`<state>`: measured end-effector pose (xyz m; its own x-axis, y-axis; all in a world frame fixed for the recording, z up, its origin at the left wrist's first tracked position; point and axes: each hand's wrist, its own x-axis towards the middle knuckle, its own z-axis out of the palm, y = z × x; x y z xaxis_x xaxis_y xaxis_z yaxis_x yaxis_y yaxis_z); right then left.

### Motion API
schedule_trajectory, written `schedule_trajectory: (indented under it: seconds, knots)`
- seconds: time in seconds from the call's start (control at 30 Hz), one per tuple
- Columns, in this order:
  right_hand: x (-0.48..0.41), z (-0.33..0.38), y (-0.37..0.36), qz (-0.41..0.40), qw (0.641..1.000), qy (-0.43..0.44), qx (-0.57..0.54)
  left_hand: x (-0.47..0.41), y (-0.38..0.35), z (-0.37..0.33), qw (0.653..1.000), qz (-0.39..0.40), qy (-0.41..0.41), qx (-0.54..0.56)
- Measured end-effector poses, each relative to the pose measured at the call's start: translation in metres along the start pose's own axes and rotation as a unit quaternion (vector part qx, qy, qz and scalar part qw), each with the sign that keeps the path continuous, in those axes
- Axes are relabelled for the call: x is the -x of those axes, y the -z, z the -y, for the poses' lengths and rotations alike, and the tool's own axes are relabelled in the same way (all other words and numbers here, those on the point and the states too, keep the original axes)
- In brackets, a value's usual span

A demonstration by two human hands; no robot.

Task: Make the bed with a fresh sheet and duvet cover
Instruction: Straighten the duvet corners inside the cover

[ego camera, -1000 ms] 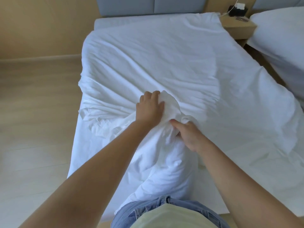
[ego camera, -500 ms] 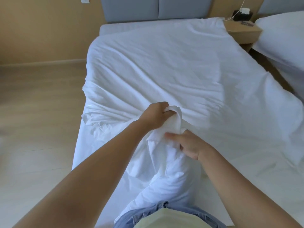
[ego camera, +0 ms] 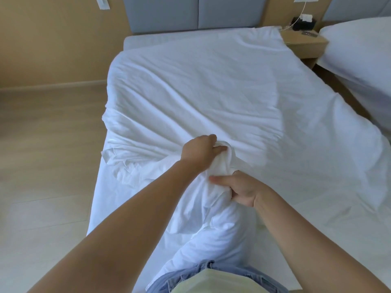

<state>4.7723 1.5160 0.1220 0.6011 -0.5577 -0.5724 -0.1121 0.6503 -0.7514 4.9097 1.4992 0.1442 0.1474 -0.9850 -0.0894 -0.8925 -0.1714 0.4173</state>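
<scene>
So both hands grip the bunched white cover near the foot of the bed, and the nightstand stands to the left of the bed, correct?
Not quite. The nightstand stands to the right of the bed, beside a second bed, as the head view shows. The rest holds: the left hand and right hand both grip the bunched cover.

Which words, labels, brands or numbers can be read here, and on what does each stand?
None can be read.
The white bedding shows no print or tag.
The dark box on the nightstand and the wall plate are too small and blurred to show any text.
</scene>
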Motion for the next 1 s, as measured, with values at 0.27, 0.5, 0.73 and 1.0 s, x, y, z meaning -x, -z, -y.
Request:
schedule_trajectory:
  seconds: [0.27, 0.5, 0.73, 1.0]
  knots:
    - [-0.020, -0.002, -0.012, -0.067, 0.993, 0.066, -0.074, 0.041, -0.009, 0.013, 0.989, 0.008, 0.054, 0.134]
    - [0.008, -0.022, -0.026, -0.005, 0.975, -0.040, 0.218, 0.028, -0.009, 0.008, 0.992, -0.024, 0.050, 0.111]
    - [0.007, -0.018, -0.014, -0.045, 0.999, 0.028, -0.009, 0.007, 0.000, -0.011, 0.979, -0.079, 0.044, 0.185]
    - [0.003, -0.013, -0.018, -0.021, 0.999, 0.033, -0.013, 0.041, -0.015, 0.020, 0.964, -0.018, 0.066, 0.258]
